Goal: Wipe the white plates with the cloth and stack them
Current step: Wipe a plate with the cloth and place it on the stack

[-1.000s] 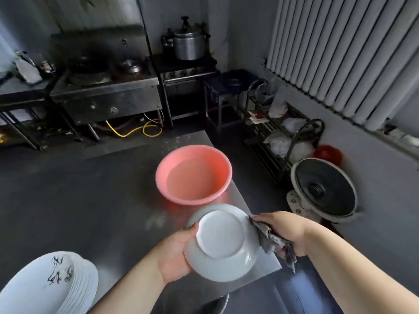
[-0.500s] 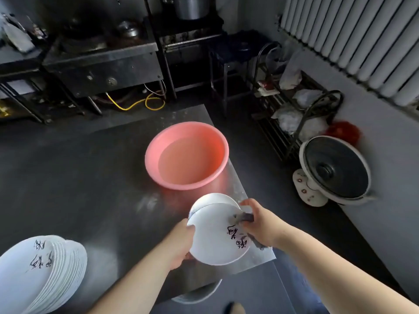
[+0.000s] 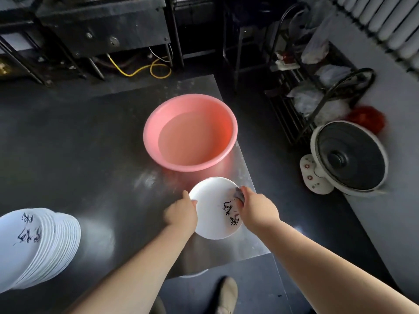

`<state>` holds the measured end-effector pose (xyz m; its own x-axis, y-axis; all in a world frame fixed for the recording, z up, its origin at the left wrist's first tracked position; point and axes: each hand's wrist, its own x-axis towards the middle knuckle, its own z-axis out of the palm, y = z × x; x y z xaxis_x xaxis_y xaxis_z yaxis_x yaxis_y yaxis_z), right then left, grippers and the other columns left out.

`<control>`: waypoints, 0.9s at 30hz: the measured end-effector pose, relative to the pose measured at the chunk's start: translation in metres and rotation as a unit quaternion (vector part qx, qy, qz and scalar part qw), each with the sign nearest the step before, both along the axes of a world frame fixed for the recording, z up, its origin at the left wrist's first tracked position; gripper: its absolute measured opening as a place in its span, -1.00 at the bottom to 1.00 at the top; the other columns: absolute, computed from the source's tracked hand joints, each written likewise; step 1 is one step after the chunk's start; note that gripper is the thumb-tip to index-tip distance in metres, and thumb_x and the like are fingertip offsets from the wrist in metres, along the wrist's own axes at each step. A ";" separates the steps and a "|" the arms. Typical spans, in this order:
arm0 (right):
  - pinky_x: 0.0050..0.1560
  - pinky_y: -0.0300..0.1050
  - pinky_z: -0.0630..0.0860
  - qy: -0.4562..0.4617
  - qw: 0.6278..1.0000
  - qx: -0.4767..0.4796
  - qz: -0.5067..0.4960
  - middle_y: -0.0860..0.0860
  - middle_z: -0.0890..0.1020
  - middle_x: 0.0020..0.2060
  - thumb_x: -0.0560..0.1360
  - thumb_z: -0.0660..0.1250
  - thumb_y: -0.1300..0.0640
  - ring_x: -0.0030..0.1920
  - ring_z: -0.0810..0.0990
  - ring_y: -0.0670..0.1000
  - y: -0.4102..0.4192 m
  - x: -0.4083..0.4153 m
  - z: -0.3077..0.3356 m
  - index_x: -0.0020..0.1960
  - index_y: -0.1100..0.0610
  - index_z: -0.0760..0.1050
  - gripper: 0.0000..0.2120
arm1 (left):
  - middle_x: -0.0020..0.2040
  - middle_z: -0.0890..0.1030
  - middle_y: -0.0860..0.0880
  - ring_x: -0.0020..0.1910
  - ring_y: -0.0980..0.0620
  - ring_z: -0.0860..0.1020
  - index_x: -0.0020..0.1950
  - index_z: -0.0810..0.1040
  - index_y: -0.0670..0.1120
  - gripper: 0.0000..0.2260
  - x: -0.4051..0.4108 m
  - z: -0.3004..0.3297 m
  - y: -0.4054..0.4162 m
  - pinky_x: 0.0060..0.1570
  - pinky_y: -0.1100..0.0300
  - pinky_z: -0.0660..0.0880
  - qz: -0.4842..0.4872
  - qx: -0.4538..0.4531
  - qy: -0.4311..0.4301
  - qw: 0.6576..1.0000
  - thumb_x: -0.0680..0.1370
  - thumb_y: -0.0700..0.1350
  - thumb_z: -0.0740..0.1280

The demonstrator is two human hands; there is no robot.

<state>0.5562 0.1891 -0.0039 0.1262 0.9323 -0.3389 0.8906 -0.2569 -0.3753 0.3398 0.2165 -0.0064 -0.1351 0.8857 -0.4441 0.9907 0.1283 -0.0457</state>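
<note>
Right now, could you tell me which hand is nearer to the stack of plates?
Left. The left hand holds the plate's left edge, on the side facing the stack of plates; the right hand is across the plate, farther away.

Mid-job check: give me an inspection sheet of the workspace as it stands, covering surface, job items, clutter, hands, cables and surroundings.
Surface: dark metal table, with reflective patches near the front corner.
Job's things: white plate with black writing, held over the table's front right corner; grey cloth on its right edge; stack of white plates at front left, fanned.
Clutter: pink basin, apparently holding water.
Hands: left hand grips the plate's left rim; right hand holds the cloth against the plate.
Cables: yellow hose coiled on the floor beyond the table.
Surroundings: fan on the floor at right; wire rack with bags.
</note>
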 end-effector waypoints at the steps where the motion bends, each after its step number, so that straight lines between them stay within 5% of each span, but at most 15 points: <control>1: -0.24 -0.03 0.56 -0.018 1.000 0.007 0.008 -0.02 0.66 -0.10 0.66 0.12 -0.13 -0.21 0.55 0.13 0.002 0.001 -0.002 0.32 -0.13 0.38 -0.73 | 0.24 0.67 -0.06 0.21 -0.12 0.65 0.50 0.30 -0.07 -0.60 0.000 -0.003 0.001 -0.08 0.08 0.42 -0.004 0.003 0.009 1.000 0.76 0.13 0.04; 5: -0.27 -0.08 0.48 -0.049 0.998 0.028 0.022 -0.04 0.69 -0.05 0.67 0.10 -0.10 -0.22 0.51 0.11 0.004 0.003 -0.007 0.40 -0.18 0.37 -0.68 | 0.17 0.69 -0.06 0.16 -0.12 0.67 0.33 0.39 -0.06 -0.67 0.000 -0.009 0.005 -0.12 0.08 0.38 0.009 0.021 0.012 1.000 0.74 0.15 0.07; 8: -0.20 0.00 0.64 -0.048 0.998 0.027 0.024 -0.04 0.70 -0.05 0.67 0.08 -0.15 -0.17 0.63 0.14 0.003 0.005 0.000 0.34 -0.16 0.39 -0.71 | 0.14 0.69 -0.06 0.12 -0.13 0.68 0.27 0.42 -0.07 -0.66 -0.002 -0.008 0.007 -0.14 0.09 0.38 0.017 0.032 0.002 0.999 0.73 0.17 0.09; 14: -0.21 0.01 0.64 -0.057 0.997 0.044 0.034 -0.09 0.68 -0.13 0.65 0.08 -0.25 -0.18 0.63 0.09 0.005 -0.001 0.034 0.16 -0.12 0.46 -0.71 | 0.10 0.68 -0.07 0.10 -0.16 0.67 0.23 0.45 -0.05 -0.61 -0.040 0.021 0.009 -0.08 0.05 0.46 -0.005 0.065 -0.050 0.997 0.70 0.23 0.07; 21: -0.16 -0.03 0.62 0.062 0.994 0.014 0.087 -0.15 0.70 -0.35 0.68 0.07 -0.22 -0.37 0.63 -0.11 0.029 -0.090 0.075 -0.02 -0.07 0.41 -0.71 | -0.04 0.69 -0.02 -0.03 -0.12 0.67 0.12 0.46 0.02 -0.71 -0.144 0.080 -0.001 -0.20 0.10 0.37 0.023 0.136 -0.044 0.989 0.71 0.19 0.10; 24: -0.14 0.10 0.61 0.132 0.984 0.048 0.110 0.00 0.72 -0.29 0.71 0.17 -0.03 -0.30 0.69 0.09 0.036 -0.153 0.091 0.08 0.05 0.35 -0.85 | -0.12 0.67 -0.02 -0.11 -0.14 0.65 0.03 0.45 0.03 -0.73 -0.201 0.101 -0.011 -0.25 0.11 0.36 0.054 0.168 -0.050 0.983 0.70 0.18 0.11; 27: -0.11 0.15 0.60 0.130 0.978 0.087 0.136 0.04 0.73 -0.19 0.72 0.18 -0.07 -0.21 0.70 0.21 0.040 -0.218 0.108 0.12 0.12 0.33 -0.76 | -0.15 0.67 -0.02 -0.14 -0.14 0.64 0.00 0.44 0.04 -0.75 -0.266 0.114 -0.025 -0.26 0.13 0.38 0.099 0.198 -0.054 0.974 0.69 0.18 0.15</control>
<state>0.3382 0.2289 0.1046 -0.2044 0.9658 -0.1596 0.7858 0.0646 -0.6151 0.0743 0.1914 0.1078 -0.2917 0.9520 -0.0932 0.9412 0.3030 0.1497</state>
